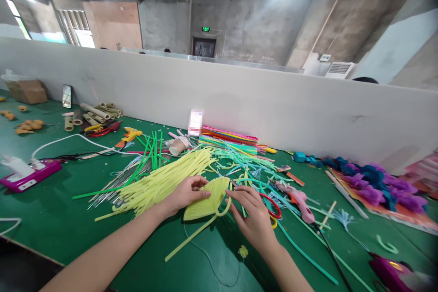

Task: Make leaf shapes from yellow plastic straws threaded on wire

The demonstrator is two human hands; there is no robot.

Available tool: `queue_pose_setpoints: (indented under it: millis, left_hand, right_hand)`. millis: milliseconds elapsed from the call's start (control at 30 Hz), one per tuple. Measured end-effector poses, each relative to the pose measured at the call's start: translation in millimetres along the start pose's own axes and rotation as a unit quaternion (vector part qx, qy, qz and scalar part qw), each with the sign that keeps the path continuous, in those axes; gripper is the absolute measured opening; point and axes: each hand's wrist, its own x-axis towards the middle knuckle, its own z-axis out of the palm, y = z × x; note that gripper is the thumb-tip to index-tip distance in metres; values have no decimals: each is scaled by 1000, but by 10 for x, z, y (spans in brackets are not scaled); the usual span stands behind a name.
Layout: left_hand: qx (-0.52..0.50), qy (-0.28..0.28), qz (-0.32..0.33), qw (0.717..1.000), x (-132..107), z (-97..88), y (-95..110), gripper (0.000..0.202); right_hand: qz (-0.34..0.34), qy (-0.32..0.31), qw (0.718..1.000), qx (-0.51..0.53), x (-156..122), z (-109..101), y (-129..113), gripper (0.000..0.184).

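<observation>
- Head view: the left hand (192, 192), on the left, pinches a yellow-green leaf-shaped piece (207, 200) by its left edge, with the thumb on the upper face.
- The right hand (250, 210) is at the leaf's right edge, its fingers bent and close together; whether they grip a strand or the thin dark tip showing by them, I cannot tell.
- The leaf is tilted above the green table (143, 264), between the two hands.
- From its right side a yellow-green strand (191, 239) curls round and runs toward the near left.
- A thin thread (209, 260) hangs below the leaf and loops on the near side, close to a small yellow scrap (243, 251).
- Just beyond the left hand lies a thick bundle of yellow-green stems (167, 175), with green stems (155, 146) at its far left.
- Red and yellow handle loops (278, 212) show just right of the right hand, and a pink glue gun (301, 201) lies farther right.
- Far beyond the leaf, a paper cup (178, 146) lies on its side near colored stems (231, 139).
- A yellow glue gun (130, 134) and bamboo tubes (97, 113) sit far left.
- Purple and blue petal-like pieces (376, 187) are heaped at the right.
</observation>
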Motion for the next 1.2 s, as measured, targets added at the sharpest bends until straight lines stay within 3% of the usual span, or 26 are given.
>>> queue_pose_setpoints:
  millis: [233,333,500,867,1200]
  left_hand:
    - [-7,-1,-8,1000,-11,8,15,45]
    - [-8,3,-2,1000,-14,-3,7,46]
    - [-30,4,0,1000,-27,-18,13,46]
    - [-56,9,10,998,-31,-5,38,42]
    - [-44,10,2,999,-27,-7,35,43]
  right_hand:
    - [39,12,998,-40,-11,-14,45,41]
    - [33,11,999,-41,-13,-38,32,34]
    - [6,-47,998,-36,-14,-23,-22,17]
    - [15,-87,996,-33,-51,102,-108,10]
    - [-17,-98,994,-42,-57,115,-99,21]
